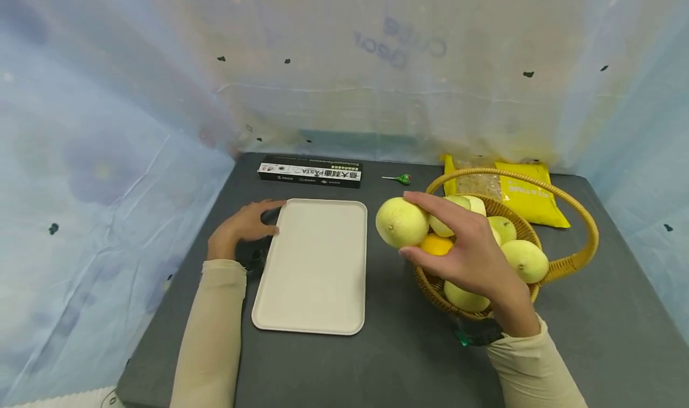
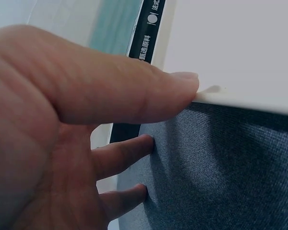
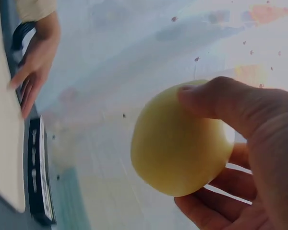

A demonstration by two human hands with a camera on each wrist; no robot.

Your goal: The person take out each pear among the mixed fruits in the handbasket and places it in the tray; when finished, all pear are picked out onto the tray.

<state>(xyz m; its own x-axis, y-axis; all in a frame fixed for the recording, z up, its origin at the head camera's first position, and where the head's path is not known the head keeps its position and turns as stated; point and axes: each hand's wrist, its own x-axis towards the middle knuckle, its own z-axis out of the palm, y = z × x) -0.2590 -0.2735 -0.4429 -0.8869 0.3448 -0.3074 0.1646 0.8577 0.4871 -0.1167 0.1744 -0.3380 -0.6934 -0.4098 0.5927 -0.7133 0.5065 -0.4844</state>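
Note:
In the head view my right hand (image 1: 473, 255) pinches a round pale yellow-green fruit (image 1: 401, 222), much like a pear, between thumb and fingers. It is held above the left rim of a wicker basket (image 1: 538, 240). The right wrist view shows the thumb on one side of this fruit (image 3: 175, 143) and fingers on the other. A cream rectangular tray (image 1: 314, 264) lies flat, left of the basket. My left hand (image 1: 244, 225) rests at its upper left edge, fingers spread. Up close, the left thumb (image 2: 129, 91) touches the tray rim and two fingertips meet the dark table.
Several similar fruits (image 1: 524, 261) and an orange fruit (image 1: 436, 244) fill the basket, whose tall handle (image 1: 589, 231) arches rightward. Behind stand a yellow bag (image 1: 530, 198), a green-wrapped lollipop (image 1: 404, 179) and a black pasta box (image 1: 309, 171). Patterned curtains (image 1: 344, 67) enclose the grey table (image 1: 377, 366).

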